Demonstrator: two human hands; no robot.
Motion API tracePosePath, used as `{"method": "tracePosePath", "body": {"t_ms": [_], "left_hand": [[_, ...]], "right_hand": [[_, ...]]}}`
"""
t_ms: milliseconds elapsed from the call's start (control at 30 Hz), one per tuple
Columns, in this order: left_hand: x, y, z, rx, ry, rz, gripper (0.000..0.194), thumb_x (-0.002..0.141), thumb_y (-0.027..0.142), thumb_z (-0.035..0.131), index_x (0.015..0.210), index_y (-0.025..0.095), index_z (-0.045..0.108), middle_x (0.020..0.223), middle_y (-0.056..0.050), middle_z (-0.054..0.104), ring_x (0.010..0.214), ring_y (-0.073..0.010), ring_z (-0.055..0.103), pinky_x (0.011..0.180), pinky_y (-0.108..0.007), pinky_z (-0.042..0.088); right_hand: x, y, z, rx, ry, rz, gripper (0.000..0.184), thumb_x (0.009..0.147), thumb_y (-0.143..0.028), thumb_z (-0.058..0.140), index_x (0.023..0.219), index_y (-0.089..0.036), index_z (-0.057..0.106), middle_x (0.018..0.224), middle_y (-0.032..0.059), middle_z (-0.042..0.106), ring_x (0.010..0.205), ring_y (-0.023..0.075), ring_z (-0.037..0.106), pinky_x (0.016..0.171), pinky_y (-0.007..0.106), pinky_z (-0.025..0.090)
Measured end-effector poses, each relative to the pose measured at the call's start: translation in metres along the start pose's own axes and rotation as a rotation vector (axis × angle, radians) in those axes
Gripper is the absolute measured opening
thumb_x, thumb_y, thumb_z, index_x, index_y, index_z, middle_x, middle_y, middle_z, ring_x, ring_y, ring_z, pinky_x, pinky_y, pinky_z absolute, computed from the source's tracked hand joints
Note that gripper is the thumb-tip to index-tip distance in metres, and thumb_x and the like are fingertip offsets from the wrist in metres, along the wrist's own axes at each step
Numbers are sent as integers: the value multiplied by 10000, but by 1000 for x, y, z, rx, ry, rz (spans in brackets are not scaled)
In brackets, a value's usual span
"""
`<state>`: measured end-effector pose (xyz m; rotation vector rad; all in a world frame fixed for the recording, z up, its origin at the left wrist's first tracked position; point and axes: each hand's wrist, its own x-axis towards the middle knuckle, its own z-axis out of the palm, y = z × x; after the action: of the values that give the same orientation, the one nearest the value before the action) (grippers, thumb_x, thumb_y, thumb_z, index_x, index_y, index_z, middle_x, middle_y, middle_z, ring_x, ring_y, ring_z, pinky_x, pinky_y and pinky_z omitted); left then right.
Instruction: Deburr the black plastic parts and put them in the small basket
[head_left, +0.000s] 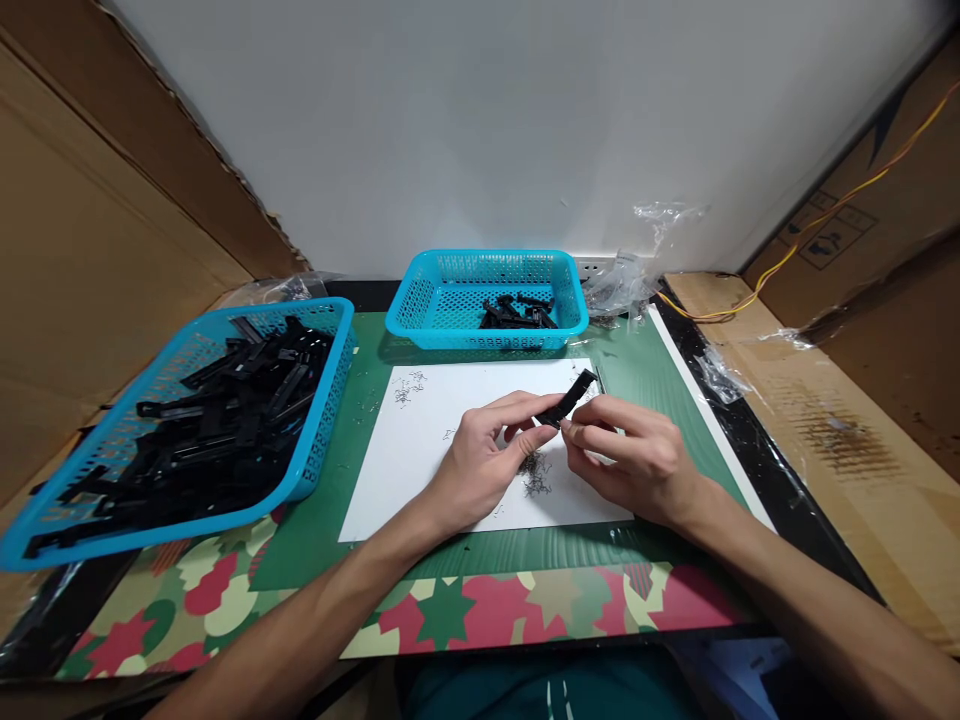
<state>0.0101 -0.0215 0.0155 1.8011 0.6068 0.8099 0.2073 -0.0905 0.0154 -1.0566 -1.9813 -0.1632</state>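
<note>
My left hand pinches a slim black plastic part between thumb and fingers, its far end tilted up to the right. Against the near end of that part, my right hand has its thumb and fingertips pressed together; whatever they hold is too small to make out. Both hands are above a white sheet of paper. Below them lies a pile of tiny dark wire-like pieces, partly hidden by my left hand. A smaller scatter of such pieces lies at the sheet's upper left.
A blue basket heaped with black plastic parts stands at the left. Another blue basket at the back holds several black parts. Clear plastic bags lie beside it. Cardboard walls flank the green mat.
</note>
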Motion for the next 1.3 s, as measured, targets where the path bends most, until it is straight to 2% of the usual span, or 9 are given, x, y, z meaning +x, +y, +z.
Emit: {"method": "tracePosePath", "body": {"t_ms": [200, 333, 433, 600, 967, 1133, 1300], "left_hand": [[1, 1, 0, -143, 4, -104, 382, 990, 368, 714, 1332, 203, 758, 1155, -108, 775, 915, -199, 664, 829, -330, 529], [2, 1, 1, -216, -8, -134, 388, 991, 378, 709, 1332, 198, 757, 1149, -116, 780, 977, -227, 688, 850, -341, 548], [2, 2, 1, -177, -26, -70, 365, 1003, 329, 698, 1351, 230, 747, 1210, -109, 758, 1069, -229, 676, 941, -354, 528], [3, 4, 0, -112, -39, -6, 351, 1006, 285, 694, 1352, 248, 745, 1204, -108, 744, 1047, -218, 667, 908, -345, 510], [1, 3, -1, -71, -42, 19, 362, 1011, 287, 688, 1368, 251, 732, 1231, -112, 741, 1076, -228, 669, 903, -344, 499], [-1, 3, 0, -40, -42, 26, 358, 1026, 291, 662, 1375, 244, 728, 1259, -120, 738, 1091, -232, 674, 909, -347, 511], [0, 2, 1, -20, -21, -8, 347, 1031, 320, 649, 1353, 231, 744, 1214, -119, 746, 1067, -239, 679, 887, -357, 538]], "right_hand": [[5, -4, -8, 259, -2, 166, 212, 928, -68, 644, 745, -176, 636, 779, 47, 665, 655, 131, 579, 591, 257, 459], [6, -5, -10, 332, -1, 216, 198, 912, -65, 658, 751, -179, 643, 785, 30, 650, 661, 125, 562, 598, 258, 449], [5, -5, -9, 332, -8, 206, 213, 910, -59, 657, 740, -183, 626, 787, 20, 624, 667, 121, 547, 603, 256, 441], [4, -4, -9, 313, -18, 169, 213, 927, -62, 653, 753, -181, 625, 814, 29, 618, 703, 131, 558, 626, 261, 447], [1, -1, -8, 350, -42, 135, 203, 939, -84, 659, 769, -189, 628, 817, 32, 612, 709, 139, 569, 623, 262, 451], [0, 1, -6, 301, -88, 129, 214, 967, -113, 633, 768, -192, 642, 803, 27, 614, 688, 136, 561, 612, 265, 451], [-1, 1, -3, 158, -105, 130, 240, 987, -108, 604, 769, -188, 668, 796, 28, 642, 670, 130, 575, 604, 262, 455]]}}
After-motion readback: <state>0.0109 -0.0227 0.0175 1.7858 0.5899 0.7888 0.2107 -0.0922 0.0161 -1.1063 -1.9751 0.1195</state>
